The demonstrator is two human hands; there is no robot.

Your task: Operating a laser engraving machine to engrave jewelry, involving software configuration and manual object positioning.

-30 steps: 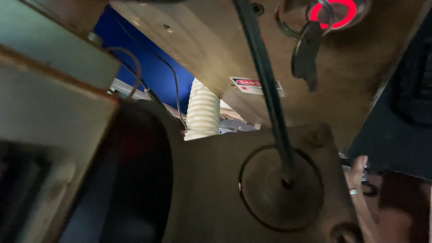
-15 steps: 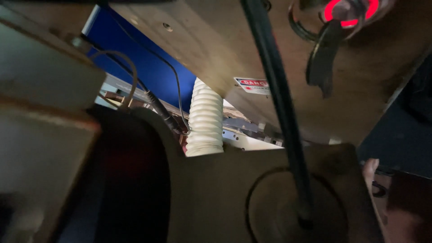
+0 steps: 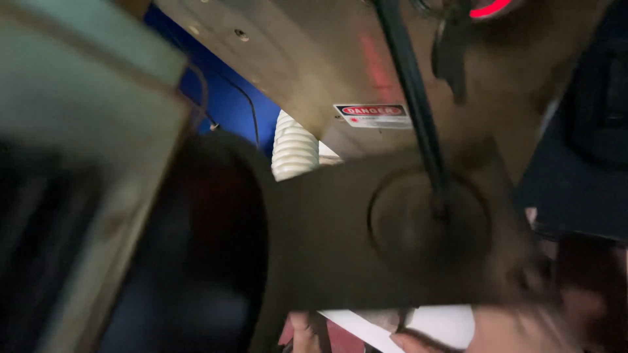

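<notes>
Low in the frame we see a dark flat plate (image 3: 340,248) with a round inset, a thin black rod (image 3: 412,111) rising from it. Blurred fingers (image 3: 418,341) touch a white sheet (image 3: 432,323) at the bottom edge; we cannot tell their grip or which hand. A white ribbed hose (image 3: 294,144) stands behind, centre-left.

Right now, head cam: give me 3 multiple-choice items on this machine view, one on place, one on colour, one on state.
1. Where does the ribbed hose sit relative to the round insert in the dark table?
A. Left of it
B. Right of it
C. On top of it

2. What colour is the panel behind the hose?
A. Yellow
B. Blue
C. Green

3. What state is the ring light at the top edge in?
A. Dark
B. Covered
C. Glowing red

Key: 1 A, the hose stands at the table's left rear, the insert lies further right. 2 B, a saturated blue surface shows between housing and hose. 3 C, a red arc shines at the top edge.
</notes>
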